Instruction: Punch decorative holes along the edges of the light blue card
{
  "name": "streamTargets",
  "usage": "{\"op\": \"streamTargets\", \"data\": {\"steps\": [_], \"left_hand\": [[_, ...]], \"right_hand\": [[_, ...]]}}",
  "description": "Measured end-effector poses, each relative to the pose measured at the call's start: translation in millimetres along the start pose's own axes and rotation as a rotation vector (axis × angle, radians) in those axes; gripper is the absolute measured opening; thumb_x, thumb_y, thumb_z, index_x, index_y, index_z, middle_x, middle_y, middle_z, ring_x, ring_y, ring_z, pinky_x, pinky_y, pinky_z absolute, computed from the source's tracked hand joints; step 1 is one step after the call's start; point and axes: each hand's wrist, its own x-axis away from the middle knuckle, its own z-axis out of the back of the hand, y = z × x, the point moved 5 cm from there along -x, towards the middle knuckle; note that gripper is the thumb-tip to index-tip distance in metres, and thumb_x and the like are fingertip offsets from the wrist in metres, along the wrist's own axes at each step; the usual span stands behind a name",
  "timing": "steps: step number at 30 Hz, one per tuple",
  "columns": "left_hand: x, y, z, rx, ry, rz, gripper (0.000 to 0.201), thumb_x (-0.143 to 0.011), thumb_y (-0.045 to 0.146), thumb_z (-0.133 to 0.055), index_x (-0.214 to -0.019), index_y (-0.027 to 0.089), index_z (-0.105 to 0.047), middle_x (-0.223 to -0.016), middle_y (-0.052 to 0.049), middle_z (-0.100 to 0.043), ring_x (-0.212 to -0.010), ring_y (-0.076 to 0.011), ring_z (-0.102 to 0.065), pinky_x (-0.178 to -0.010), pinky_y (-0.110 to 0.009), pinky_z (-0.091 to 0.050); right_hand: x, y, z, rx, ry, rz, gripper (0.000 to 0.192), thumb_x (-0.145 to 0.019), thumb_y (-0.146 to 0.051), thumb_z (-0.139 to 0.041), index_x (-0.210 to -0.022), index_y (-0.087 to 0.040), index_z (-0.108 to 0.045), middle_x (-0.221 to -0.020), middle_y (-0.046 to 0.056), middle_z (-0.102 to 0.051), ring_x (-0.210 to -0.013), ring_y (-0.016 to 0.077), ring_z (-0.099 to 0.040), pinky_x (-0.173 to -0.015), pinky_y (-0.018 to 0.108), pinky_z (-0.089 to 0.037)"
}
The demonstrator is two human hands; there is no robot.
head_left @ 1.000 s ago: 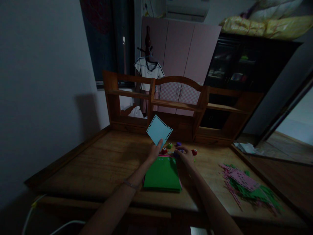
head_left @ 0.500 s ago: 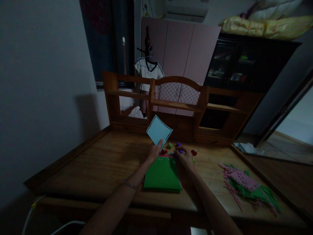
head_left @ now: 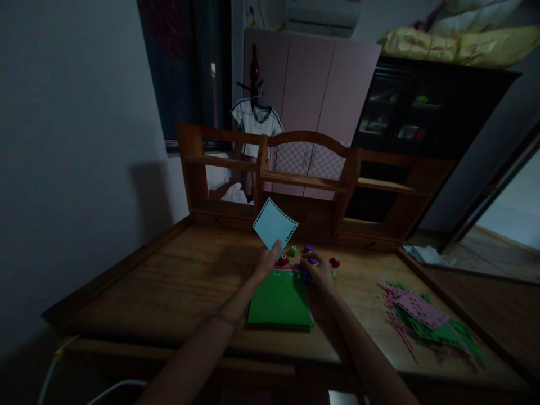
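Your left hand [head_left: 265,263] is raised just above the counter [head_left: 177,281], its fingers pinched shut on the bottom corner of a pale blue paper square [head_left: 275,225]. The square stands on its point, tilted up in front of the wooden shelf unit [head_left: 304,180], and small punched holes run along two of its edges. Below and between your hands lies a stack of green sheets [head_left: 280,300], flat on the counter, with a pink sheet peeping out at its far edge.

Just past the stack sits a loose row of small craft punches: a red punch [head_left: 283,260], a green punch [head_left: 292,251], and further right another red punch [head_left: 334,261]. Your right hand [head_left: 321,269] rests among them with its fingers curled down over a purple punch [head_left: 311,261]; whether they have truly closed on it I cannot tell, the light being poor.

It looks as if you are at the step of edging the blue square. The next move would call for a firm grip on the purple punch and a clean, unpunched edge of the paper fed squarely into its slot.

Far to the right, well apart from your hands, lies a heap of punched pink and green sheets [head_left: 426,323].
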Motion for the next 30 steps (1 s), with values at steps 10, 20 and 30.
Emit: {"op": "streamTargets", "data": {"steps": [10, 20, 30], "left_hand": [[-2.9, -8.0, -1.4, -0.028, -0.020, 0.047, 0.065, -0.075, 0.071, -0.045, -0.084, 0.011, -0.069, -0.074, -0.008, -0.067, -0.070, -0.0191, -0.061, -0.064, -0.026, -0.041], [1.2, -2.2, -0.9, -0.014, -0.009, 0.068, 0.060, -0.076, 0.066, -0.048, -0.079, 0.010, -0.069, -0.072, -0.009, -0.066, -0.067, -0.0180, -0.059, -0.063, -0.025, -0.042], [0.9, -1.5, -2.1, -0.002, -0.026, 0.018, 0.055, -0.078, 0.062, -0.051, -0.086, 0.011, -0.070, -0.083, -0.010, -0.070, -0.076, -0.0208, -0.063, -0.069, -0.027, -0.045]], "right_hand": [[-1.0, 0.7, 1.1, -0.001, 0.027, -0.043, 0.026, -0.075, -0.042, -0.060, -0.085, -0.021, -0.071, -0.086, 0.005, -0.071, -0.082, 0.0235, -0.065, -0.071, 0.030, -0.046], [-1.9, 6.4, -0.4, -0.039, 0.026, -0.078, 0.030, -0.075, -0.045, -0.058, -0.087, -0.021, -0.071, -0.081, 0.005, -0.070, -0.080, 0.0232, -0.065, -0.070, 0.030, -0.047], [-2.5, 4.2, 1.6, -0.120, 0.070, -0.082, 0.036, -0.076, -0.050, -0.057, -0.087, -0.019, -0.071, -0.082, 0.006, -0.070, -0.077, 0.0212, -0.064, -0.067, 0.027, -0.046]]}}
